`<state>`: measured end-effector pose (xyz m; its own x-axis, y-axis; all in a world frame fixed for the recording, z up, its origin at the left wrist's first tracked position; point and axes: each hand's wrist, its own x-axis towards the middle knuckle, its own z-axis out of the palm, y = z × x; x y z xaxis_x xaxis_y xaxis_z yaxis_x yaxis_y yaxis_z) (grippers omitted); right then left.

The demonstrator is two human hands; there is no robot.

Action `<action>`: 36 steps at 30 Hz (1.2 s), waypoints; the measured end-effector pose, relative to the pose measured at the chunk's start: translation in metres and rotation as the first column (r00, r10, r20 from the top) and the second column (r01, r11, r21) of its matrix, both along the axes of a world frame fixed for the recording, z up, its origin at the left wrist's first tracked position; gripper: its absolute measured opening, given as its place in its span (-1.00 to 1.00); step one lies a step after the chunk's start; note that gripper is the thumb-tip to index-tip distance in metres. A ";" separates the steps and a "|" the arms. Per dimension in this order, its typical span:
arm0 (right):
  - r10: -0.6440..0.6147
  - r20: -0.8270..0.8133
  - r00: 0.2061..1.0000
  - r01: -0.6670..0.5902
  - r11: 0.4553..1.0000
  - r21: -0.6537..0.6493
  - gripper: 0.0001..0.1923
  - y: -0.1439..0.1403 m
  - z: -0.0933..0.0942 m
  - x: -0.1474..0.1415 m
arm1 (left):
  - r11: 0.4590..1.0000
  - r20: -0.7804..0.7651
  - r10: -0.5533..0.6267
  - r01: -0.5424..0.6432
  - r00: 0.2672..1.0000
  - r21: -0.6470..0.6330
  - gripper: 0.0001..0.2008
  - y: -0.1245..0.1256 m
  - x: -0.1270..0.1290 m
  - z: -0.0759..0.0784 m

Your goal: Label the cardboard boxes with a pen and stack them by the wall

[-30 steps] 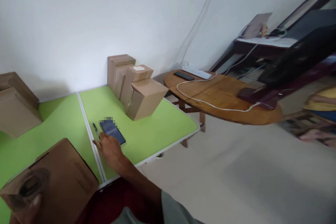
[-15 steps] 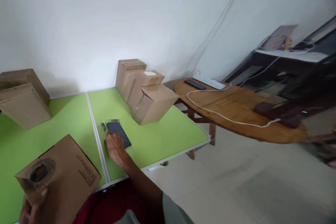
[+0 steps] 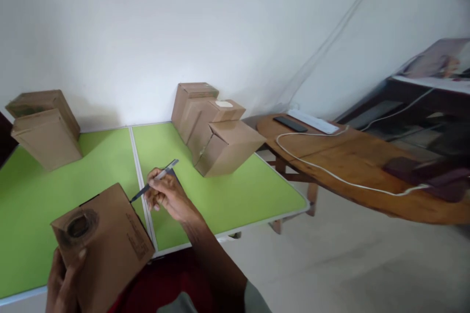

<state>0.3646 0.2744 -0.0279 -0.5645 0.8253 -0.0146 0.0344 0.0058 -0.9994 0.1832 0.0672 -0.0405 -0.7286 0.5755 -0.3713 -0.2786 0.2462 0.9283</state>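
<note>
Right hand [image 3: 167, 195] has its grip pinched round a thin dark pen [image 3: 154, 180], tip aimed at the brown cardboard box [image 3: 106, 239] the left hand [image 3: 62, 286] clamps over the green counter [image 3: 235, 190]. Looks like marking; next needs a steady box.

Right hand [image 3: 167, 196] around a pen [image 3: 154, 180], left hand [image 3: 62, 283] on a cardboard box [image 3: 105, 242] over the green table [image 3: 235, 193].

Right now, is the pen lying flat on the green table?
No, the right hand holds the pen raised above the green table.
</note>
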 end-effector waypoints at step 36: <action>-0.084 -0.398 0.914 0.154 0.977 0.148 -0.59 -0.053 0.027 0.007 | 0.996 -0.012 0.001 0.000 1.000 0.094 0.01 0.000 0.059 0.036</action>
<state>0.3720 0.2212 -0.0011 -0.3940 0.8565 0.3333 -0.3440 0.1988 -0.9177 0.2419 0.0674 -0.0041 -0.7327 0.6073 -0.3071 -0.2673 0.1581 0.9505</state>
